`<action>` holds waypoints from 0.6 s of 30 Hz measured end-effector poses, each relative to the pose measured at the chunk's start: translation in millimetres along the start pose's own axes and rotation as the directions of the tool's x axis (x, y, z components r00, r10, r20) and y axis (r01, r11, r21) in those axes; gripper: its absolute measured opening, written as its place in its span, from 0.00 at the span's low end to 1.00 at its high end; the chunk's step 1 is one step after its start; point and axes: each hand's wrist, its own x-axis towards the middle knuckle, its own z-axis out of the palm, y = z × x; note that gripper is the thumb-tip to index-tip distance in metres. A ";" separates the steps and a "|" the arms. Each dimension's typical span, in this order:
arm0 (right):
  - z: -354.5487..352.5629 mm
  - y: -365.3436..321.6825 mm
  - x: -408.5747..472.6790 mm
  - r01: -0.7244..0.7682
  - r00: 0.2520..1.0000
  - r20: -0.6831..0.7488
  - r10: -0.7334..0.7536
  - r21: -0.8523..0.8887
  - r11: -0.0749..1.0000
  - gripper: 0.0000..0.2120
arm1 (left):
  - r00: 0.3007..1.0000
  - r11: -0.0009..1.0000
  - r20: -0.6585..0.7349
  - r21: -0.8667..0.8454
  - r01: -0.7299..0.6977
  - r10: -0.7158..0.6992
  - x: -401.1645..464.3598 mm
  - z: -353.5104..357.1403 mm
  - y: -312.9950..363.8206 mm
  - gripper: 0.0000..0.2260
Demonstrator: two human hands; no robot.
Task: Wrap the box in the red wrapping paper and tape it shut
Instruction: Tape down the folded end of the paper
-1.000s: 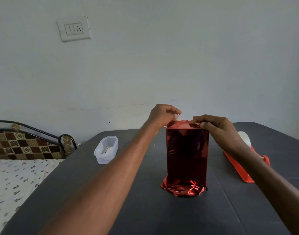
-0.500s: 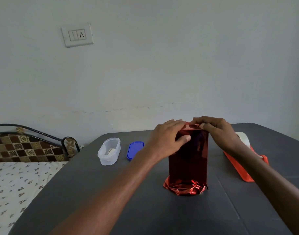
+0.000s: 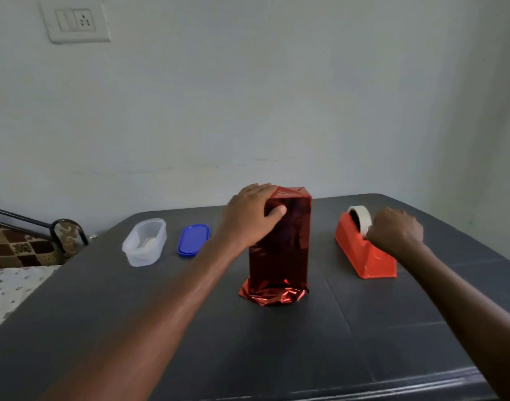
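Right hand moved to tape dispenser, fingers curled | left hand grips wrapped box top

My left hand is raised at the end of an extended forearm, fingers laid flat over the top edge of the box, thumb pressed on its near face below them. My right hand reaches forward to the right, knuckles up, fingers curled downward at the tape roll; fingertips are hidden.
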 end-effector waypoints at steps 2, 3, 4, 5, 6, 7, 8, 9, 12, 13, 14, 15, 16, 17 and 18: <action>-0.9 13.9 1.3 -0.040 0.999 0.006 0.040 -0.040 0.998 0.06 | 1.000 1.000 -0.020 -0.003 -0.004 0.004 1.2 2.2 2.0 0.25; 0.2 18.8 3.9 -0.057 0.998 0.010 0.057 -0.015 0.998 0.04 | 1.000 1.000 -0.027 -0.007 -0.003 0.002 0.9 2.4 2.1 0.24; -0.5 24.5 5.3 -0.085 0.996 0.016 0.085 0.018 0.996 0.02 | 0.999 1.000 -0.032 -0.015 -0.003 0.002 1.8 3.6 4.6 0.24; -0.3 28.2 7.3 -0.103 0.995 0.015 0.103 0.051 0.993 0.02 | 0.999 1.000 -0.035 -0.017 -0.002 0.001 2.2 3.9 6.5 0.24; 1.0 30.1 10.3 -0.113 0.994 0.010 0.112 0.087 0.990 0.03 | 0.999 1.000 -0.037 -0.015 0.004 -0.005 1.8 3.4 6.9 0.24; 0.8 32.2 11.8 -0.123 0.992 0.008 0.123 0.116 0.986 0.04 | 0.999 1.000 -0.040 -0.020 0.010 -0.011 1.9 3.6 8.3 0.24; 1.6 32.8 13.3 -0.140 0.990 0.018 0.138 0.147 0.979 0.04 | 0.999 1.000 -0.042 -0.024 0.014 -0.015 1.2 3.1 8.9 0.24; 2.9 34.7 15.0 -0.163 0.987 0.037 0.158 0.182 0.970 0.04 | 0.999 1.000 -0.043 -0.028 0.013 -0.015 0.5 2.9 11.3 0.23; 5.3 36.1 19.2 -0.251 0.967 0.128 0.220 0.346 0.904 0.04 | 0.999 0.999 -0.046 -0.039 0.011 -0.012 -1.0 2.6 14.1 0.23; 5.8 36.1 21.8 -0.284 0.958 0.155 0.242 0.390 0.876 0.04 | 0.999 0.999 -0.049 -0.044 0.012 -0.014 -1.3 2.5 14.4 0.23; 5.8 36.1 23.4 -0.317 0.947 0.182 0.263 0.424 0.848 0.04 | 0.999 0.999 -0.049 -0.048 0.015 -0.017 -1.0 2.4 14.2 0.23; 6.6 37.4 25.9 -0.354 0.934 0.220 0.283 0.453 0.818 0.03 | 0.998 0.998 -0.053 -0.053 0.017 -0.020 -0.9 2.5 13.7 0.23; 8.4 39.9 30.0 -0.390 0.919 0.268 0.290 0.495 0.777 0.02 | 0.998 0.998 -0.055 -0.056 0.019 -0.022 -0.8 2.7 13.7 0.23; 9.9 41.6 32.8 -0.414 0.906 0.318 0.278 0.537 0.735 0.04 | 0.998 0.998 -0.057 -0.059 0.018 -0.021 -1.0 3.0 13.8 0.23; 10.8 42.6 36.8 -0.431 0.895 0.367 0.253 0.571 0.699 0.05 | 0.998 0.998 -0.058 -0.061 0.017 -0.021 -1.0 3.3 13.8 0.23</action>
